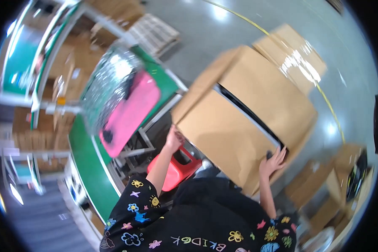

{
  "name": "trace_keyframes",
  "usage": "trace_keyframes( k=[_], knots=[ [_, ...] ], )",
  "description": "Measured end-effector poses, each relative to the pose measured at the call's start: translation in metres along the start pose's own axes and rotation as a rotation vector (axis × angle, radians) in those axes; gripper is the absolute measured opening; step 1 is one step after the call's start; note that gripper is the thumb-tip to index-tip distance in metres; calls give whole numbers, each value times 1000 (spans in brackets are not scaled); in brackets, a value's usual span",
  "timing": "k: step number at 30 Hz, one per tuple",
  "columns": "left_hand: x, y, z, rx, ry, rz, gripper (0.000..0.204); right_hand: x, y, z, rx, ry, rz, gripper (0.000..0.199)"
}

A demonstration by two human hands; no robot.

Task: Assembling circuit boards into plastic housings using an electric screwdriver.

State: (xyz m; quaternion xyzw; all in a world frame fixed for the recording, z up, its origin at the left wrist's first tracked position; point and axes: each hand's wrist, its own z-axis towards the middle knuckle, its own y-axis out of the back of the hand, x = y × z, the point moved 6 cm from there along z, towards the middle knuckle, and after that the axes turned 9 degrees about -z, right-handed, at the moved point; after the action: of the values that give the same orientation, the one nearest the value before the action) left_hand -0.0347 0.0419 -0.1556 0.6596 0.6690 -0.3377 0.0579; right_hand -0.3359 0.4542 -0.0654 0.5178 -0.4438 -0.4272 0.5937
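Observation:
A large brown cardboard box (235, 138) stands in front of me, its top flaps folded inward with a long gap between them. Something black (252, 113) shows through that gap; the rest of it is hidden inside. My left hand (174, 138) is closed round the box's left corner edge. On the near flap, by the right end of the gap, rests my right hand (273, 163) with its fingers stretched apart. A small dark spot or piece (269, 155) sits beside its thumb, too small to name.
Left of me a green-topped workbench (86, 164) carries a pink panel (134, 109) and clear plastic wrap (109, 80). Under the bench edge is a red stool (172, 170). Another carton (290, 54) stands behind the box, opened cartons (323, 189) lie right, and a pallet (153, 33) lies far off.

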Motion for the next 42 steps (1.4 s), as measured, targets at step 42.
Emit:
trace_keyframes(
  k=[42],
  knots=[
    [-760, 139, -340, -994, -2345, 811, 37, 388, 165, 16, -1032, 439, 83, 25]
  ],
)
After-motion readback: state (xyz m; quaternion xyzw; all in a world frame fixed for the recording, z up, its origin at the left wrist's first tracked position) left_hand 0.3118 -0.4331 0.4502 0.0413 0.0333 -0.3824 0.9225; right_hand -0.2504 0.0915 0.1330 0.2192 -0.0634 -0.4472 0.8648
